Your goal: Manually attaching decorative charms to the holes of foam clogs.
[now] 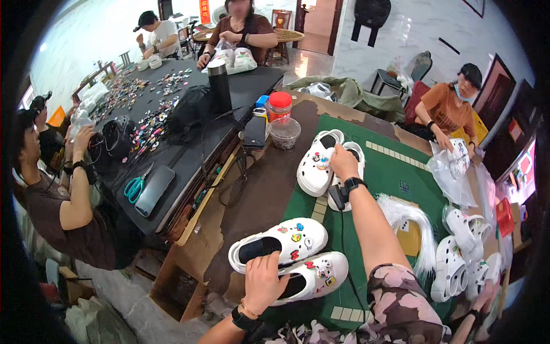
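Note:
Two pairs of white foam clogs lie on the green table mat (366, 200). My left hand (264, 282) is closed at the heel openings of the near pair, its fingers on the facing rims of the upper clog (303, 236) and the lower clog (322, 276). Colourful charms dot both toes. Farther off, my right hand (345, 163) is closed over the inner sides of the other pair, between its left clog (314, 175) and right clog (356, 155). The fingertips are partly hidden there. A dark cable runs down from the black device on my right wrist.
White plastic strands (415, 221) lie right of my right forearm. More white clogs (448, 269) stand at the right edge, near a co-worker's hand. A red-lidded jar (280, 105) and clear tub (285, 133) sit beyond. Scissors (134, 189) and loose charms occupy the black table, with co-workers around.

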